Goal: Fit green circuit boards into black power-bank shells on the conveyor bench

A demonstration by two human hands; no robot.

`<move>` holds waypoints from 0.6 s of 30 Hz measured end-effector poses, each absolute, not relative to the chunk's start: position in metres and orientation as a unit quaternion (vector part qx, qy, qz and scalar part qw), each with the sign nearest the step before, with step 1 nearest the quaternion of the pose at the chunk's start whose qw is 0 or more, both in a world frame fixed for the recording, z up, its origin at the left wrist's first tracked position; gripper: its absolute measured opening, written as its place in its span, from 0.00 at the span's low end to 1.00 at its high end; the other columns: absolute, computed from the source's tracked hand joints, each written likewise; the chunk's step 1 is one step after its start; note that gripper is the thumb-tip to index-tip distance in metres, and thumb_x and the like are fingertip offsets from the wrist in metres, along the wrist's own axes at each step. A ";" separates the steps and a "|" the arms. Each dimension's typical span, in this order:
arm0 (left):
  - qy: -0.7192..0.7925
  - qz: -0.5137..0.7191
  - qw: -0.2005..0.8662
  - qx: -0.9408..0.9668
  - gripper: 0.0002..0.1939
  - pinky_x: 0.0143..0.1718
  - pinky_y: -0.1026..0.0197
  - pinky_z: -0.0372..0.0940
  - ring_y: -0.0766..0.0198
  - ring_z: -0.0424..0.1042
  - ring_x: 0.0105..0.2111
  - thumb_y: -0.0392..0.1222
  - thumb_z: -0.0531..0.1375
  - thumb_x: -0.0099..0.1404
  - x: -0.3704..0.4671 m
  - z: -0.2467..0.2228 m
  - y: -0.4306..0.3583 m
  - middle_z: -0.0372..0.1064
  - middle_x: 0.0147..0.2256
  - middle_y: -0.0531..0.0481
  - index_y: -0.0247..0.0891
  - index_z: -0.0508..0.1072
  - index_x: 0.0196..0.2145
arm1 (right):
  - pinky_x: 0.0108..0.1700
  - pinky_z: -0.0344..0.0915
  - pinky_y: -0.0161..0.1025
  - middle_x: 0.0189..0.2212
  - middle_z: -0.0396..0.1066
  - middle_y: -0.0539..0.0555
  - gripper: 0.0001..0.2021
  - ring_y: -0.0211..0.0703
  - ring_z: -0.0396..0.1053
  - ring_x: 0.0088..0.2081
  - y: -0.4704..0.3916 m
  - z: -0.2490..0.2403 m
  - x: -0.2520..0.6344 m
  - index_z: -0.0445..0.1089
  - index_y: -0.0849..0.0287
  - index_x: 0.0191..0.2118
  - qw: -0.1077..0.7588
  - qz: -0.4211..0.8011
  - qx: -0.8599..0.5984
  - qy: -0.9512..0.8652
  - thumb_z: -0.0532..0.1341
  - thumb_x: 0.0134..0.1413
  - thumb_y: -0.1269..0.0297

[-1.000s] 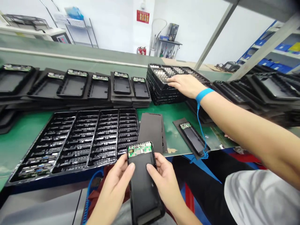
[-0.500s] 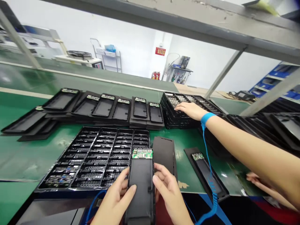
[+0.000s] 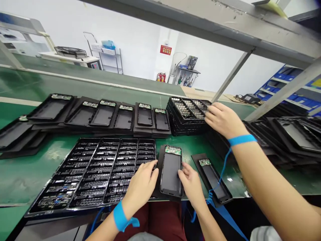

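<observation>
A black case (image 3: 171,172) with a green circuit board at its top end lies on a dark flat panel at the table's front edge. My right hand (image 3: 191,180) grips the case's right edge between thumb and fingers. Just left of the case is my left hand (image 3: 144,180), apart from it, fingers stretched and thumb spread, holding nothing. It wears a blue wrist strap (image 3: 119,216). Beside it, a black compartment tray (image 3: 107,167) holds small parts.
Similar cases (image 3: 102,113) lie in a row behind the tray. Stacked trays (image 3: 188,115) stand at the back. Another person's hand (image 3: 223,119) reaches in from the right, above another case (image 3: 215,180) and its blue coiled cord.
The case has moved forward and right, down onto the dark panel. My left hand has let go of it. The other person's hand has moved right, away from the stacked trays.
</observation>
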State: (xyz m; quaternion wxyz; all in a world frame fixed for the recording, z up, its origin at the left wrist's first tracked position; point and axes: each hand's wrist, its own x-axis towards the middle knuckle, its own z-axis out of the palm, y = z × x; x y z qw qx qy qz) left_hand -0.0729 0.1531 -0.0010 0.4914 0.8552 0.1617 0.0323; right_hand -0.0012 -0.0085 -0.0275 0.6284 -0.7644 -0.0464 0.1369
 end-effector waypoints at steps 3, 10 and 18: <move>0.157 0.029 0.433 0.887 0.20 0.51 0.41 0.57 0.52 0.64 0.51 0.47 0.54 0.64 -0.063 -0.002 0.144 0.68 0.48 0.43 0.37 0.65 0.52 | 0.31 0.66 0.38 0.20 0.68 0.50 0.26 0.43 0.67 0.25 -0.015 -0.037 0.011 0.65 0.71 0.49 0.609 0.122 -0.782 -0.056 0.59 0.44 0.59; 0.172 0.052 0.394 0.901 0.23 0.48 0.45 0.61 0.55 0.66 0.47 0.48 0.54 0.64 -0.062 -0.009 0.131 0.66 0.47 0.44 0.38 0.61 0.54 | 0.29 0.65 0.38 0.21 0.69 0.51 0.29 0.43 0.67 0.24 -0.011 -0.043 0.013 0.63 0.75 0.51 0.594 0.126 -0.791 -0.078 0.58 0.46 0.58; 0.211 0.029 0.439 0.873 0.19 0.45 0.47 0.64 0.58 0.69 0.43 0.46 0.57 0.63 -0.051 -0.016 0.132 0.67 0.45 0.45 0.36 0.65 0.49 | 0.30 0.65 0.40 0.19 0.71 0.52 0.31 0.46 0.67 0.23 -0.017 -0.046 0.013 0.67 0.70 0.49 0.601 0.136 -0.784 -0.072 0.61 0.41 0.52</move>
